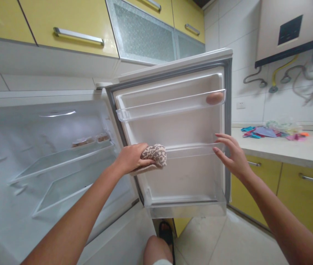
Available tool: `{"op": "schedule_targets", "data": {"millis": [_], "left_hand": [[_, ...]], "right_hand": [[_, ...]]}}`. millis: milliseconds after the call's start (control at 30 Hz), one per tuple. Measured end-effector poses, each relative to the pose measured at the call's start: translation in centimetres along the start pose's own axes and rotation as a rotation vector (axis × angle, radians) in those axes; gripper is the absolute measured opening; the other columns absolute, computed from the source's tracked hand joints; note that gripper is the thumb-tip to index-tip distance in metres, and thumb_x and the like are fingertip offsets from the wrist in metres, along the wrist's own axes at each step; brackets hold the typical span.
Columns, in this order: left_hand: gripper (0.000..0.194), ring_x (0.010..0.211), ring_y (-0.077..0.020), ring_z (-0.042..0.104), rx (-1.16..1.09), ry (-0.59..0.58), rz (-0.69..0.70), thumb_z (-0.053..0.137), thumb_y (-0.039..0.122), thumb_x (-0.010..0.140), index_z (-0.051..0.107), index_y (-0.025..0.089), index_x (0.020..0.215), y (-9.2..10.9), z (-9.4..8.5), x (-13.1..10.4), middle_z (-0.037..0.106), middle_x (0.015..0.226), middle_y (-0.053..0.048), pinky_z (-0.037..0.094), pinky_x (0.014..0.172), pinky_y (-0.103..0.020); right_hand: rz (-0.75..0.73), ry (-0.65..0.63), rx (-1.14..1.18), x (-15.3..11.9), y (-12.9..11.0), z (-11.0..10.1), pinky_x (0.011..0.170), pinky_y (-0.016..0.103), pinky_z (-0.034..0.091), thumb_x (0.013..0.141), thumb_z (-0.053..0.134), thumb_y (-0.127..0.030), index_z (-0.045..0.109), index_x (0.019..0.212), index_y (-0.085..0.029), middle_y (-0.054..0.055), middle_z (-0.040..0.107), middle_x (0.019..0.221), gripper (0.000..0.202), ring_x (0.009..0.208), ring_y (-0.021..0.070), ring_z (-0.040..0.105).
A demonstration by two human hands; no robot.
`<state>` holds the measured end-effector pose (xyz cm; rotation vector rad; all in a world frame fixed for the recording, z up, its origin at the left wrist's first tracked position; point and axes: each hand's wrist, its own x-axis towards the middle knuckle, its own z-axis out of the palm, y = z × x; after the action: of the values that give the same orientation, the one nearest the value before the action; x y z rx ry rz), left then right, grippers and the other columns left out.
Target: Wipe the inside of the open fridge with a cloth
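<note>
My left hand (130, 157) grips a brown-and-white patterned cloth (155, 154) pressed against the inner side of the open fridge door (173, 129), at the left end of the middle door shelf (195, 149). With fingers spread, my right hand (232, 156) rests on the door's right edge beside that shelf and holds nothing. A single egg (214, 98) lies at the right end of the clear upper door shelf (170, 106). The bottom door bin (185, 206) holds nothing that I can see.
The fridge interior (48, 154) at left has glass shelves and small packs at the back. Yellow cabinets hang overhead. A counter (283, 147) at right carries colourful cloths, above yellow drawers. My knee and a sandal show on the tiled floor below.
</note>
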<state>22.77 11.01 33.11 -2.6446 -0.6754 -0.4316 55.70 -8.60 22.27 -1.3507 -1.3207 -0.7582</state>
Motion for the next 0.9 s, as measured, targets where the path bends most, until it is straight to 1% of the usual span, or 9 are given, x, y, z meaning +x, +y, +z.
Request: {"op": "schedule_targets", "data": {"millis": [133, 233, 333, 467, 567, 633, 700, 800, 900], "left_hand": [[0.051, 0.096, -0.0271, 0.067, -0.013, 0.016, 0.026, 0.050, 0.072, 0.084, 0.060, 0.025, 0.102, 2.1, -0.2, 1.3, 0.073, 0.107, -0.008, 0.041, 0.070, -0.032], [0.054, 0.097, -0.0280, 0.069, -0.024, 0.007, 0.057, 0.048, 0.074, 0.084, 0.061, 0.026, 0.105, 5.1, -0.4, 3.0, 0.074, 0.108, -0.009, 0.044, 0.072, -0.033], [0.058, 0.096, -0.0303, 0.070, -0.021, 0.019, 0.102, 0.046, 0.076, 0.083, 0.060, 0.025, 0.107, 9.3, -0.5, 5.1, 0.074, 0.108, -0.011, 0.048, 0.075, -0.035], [0.060, 0.095, -0.0309, 0.072, -0.053, 0.061, 0.158, 0.048, 0.073, 0.084, 0.058, 0.022, 0.114, 14.8, -0.5, 8.0, 0.075, 0.107, -0.012, 0.052, 0.077, -0.038], [0.061, 0.095, -0.0314, 0.072, -0.080, 0.050, 0.198, 0.051, 0.073, 0.083, 0.057, 0.022, 0.115, 17.0, -0.7, 9.4, 0.075, 0.107, -0.012, 0.053, 0.078, -0.039], [0.061, 0.095, -0.0320, 0.072, -0.089, 0.040, 0.220, 0.049, 0.074, 0.083, 0.058, 0.023, 0.114, 17.1, -0.8, 9.8, 0.075, 0.108, -0.012, 0.053, 0.077, -0.039], [0.059, 0.096, -0.0323, 0.072, -0.089, 0.036, 0.222, 0.046, 0.074, 0.084, 0.059, 0.025, 0.113, 16.2, -0.8, 9.6, 0.075, 0.108, -0.011, 0.053, 0.077, -0.040], [0.053, 0.097, -0.0307, 0.071, -0.090, 0.016, 0.209, 0.042, 0.071, 0.088, 0.061, 0.027, 0.111, 13.6, -0.9, 8.5, 0.075, 0.108, -0.009, 0.051, 0.076, -0.037], [0.052, 0.096, -0.0288, 0.070, -0.117, -0.024, 0.199, 0.041, 0.069, 0.088, 0.063, 0.028, 0.108, 10.1, -1.1, 6.8, 0.075, 0.109, -0.008, 0.048, 0.074, -0.034]], "right_hand": [[0.115, 0.077, 0.115, -1.1, -0.3, 1.7, 0.114, 0.057, 0.038, 0.089, 0.062, -0.043, 0.052, 0.125, -0.027, 0.014, 0.053, 0.145, 0.040, 0.138, 0.0307, 0.047], [0.190, 0.113, 0.220, -1.5, -0.6, 2.2, 0.116, 0.056, 0.037, 0.088, 0.064, -0.042, 0.044, 0.133, -0.027, 0.015, 0.050, 0.148, 0.051, 0.141, 0.0291, 0.045], [0.214, 0.119, 0.324, -1.8, -0.5, 2.0, 0.117, 0.056, 0.037, 0.092, 0.058, -0.042, 0.045, 0.130, -0.027, 0.014, 0.050, 0.149, 0.043, 0.143, 0.0279, 0.044], [0.194, 0.140, 0.371, -1.8, -0.2, 1.5, 0.115, 0.056, 0.037, 0.097, 0.046, -0.043, 0.053, 0.123, -0.027, 0.012, 0.055, 0.146, 0.031, 0.139, 0.0282, 0.049], [0.224, 0.159, 0.364, -1.7, -0.1, 1.2, 0.113, 0.056, 0.039, 0.098, 0.043, -0.043, 0.056, 0.125, -0.026, 0.011, 0.057, 0.144, 0.034, 0.134, 0.0288, 0.053], [0.237, 0.158, 0.354, -1.6, 0.0, 1.1, 0.112, 0.056, 0.039, 0.098, 0.044, -0.043, 0.057, 0.125, -0.026, 0.011, 0.059, 0.142, 0.035, 0.133, 0.0288, 0.054], [0.231, 0.156, 0.350, -1.5, 0.1, 1.0, 0.112, 0.055, 0.040, 0.097, 0.046, -0.043, 0.058, 0.122, -0.027, 0.010, 0.061, 0.139, 0.032, 0.133, 0.0285, 0.054], [0.232, 0.159, 0.324, -1.4, 0.3, 1.1, 0.113, 0.055, 0.039, 0.097, 0.048, -0.042, 0.060, 0.116, -0.027, 0.010, 0.064, 0.135, 0.027, 0.132, 0.0283, 0.055], [0.248, 0.176, 0.290, -1.4, 0.2, 1.3, 0.113, 0.055, 0.038, 0.096, 0.049, -0.042, 0.060, 0.114, -0.028, 0.009, 0.065, 0.133, 0.025, 0.131, 0.0284, 0.056]]}}
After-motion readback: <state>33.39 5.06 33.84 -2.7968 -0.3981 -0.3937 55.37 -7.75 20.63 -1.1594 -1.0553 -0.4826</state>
